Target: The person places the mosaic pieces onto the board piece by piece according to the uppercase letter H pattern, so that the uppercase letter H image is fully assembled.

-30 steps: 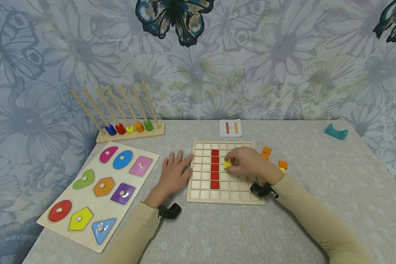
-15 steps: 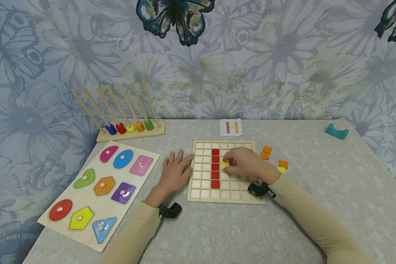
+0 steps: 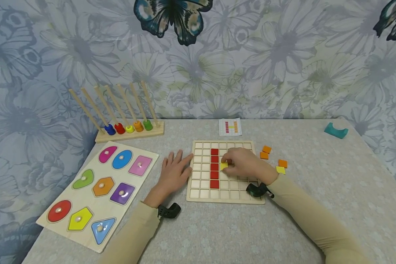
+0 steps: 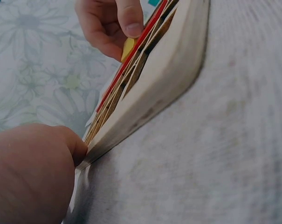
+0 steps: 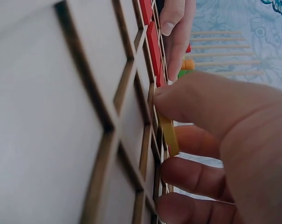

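Observation:
My right hand (image 3: 242, 162) pinches a yellow square tile (image 3: 223, 166) between thumb and fingers, right over the wooden grid board (image 3: 204, 198). The tile is at the cell just right of a column of red tiles (image 3: 214, 167). In the right wrist view, the yellow tile (image 5: 169, 135) stands tilted against the grid's ridges, thumb on one side. My left hand (image 3: 175, 173) lies flat with spread fingers, its index fingertip at the board's left edge. From the left wrist view, part of the left hand (image 4: 33, 172) touches the board's side (image 4: 150, 102).
Orange tiles (image 3: 266, 149) and another yellow tile (image 3: 280, 169) lie right of the board. A pattern card (image 3: 230, 127) is behind it. On the left are a shape puzzle (image 3: 99, 194) and a peg stand with coloured beads (image 3: 130, 136). A teal curved piece (image 3: 336, 131) sits far right.
My right hand has moved slightly left with the yellow tile, bringing it closer to the red column. The left hand has stayed in place.

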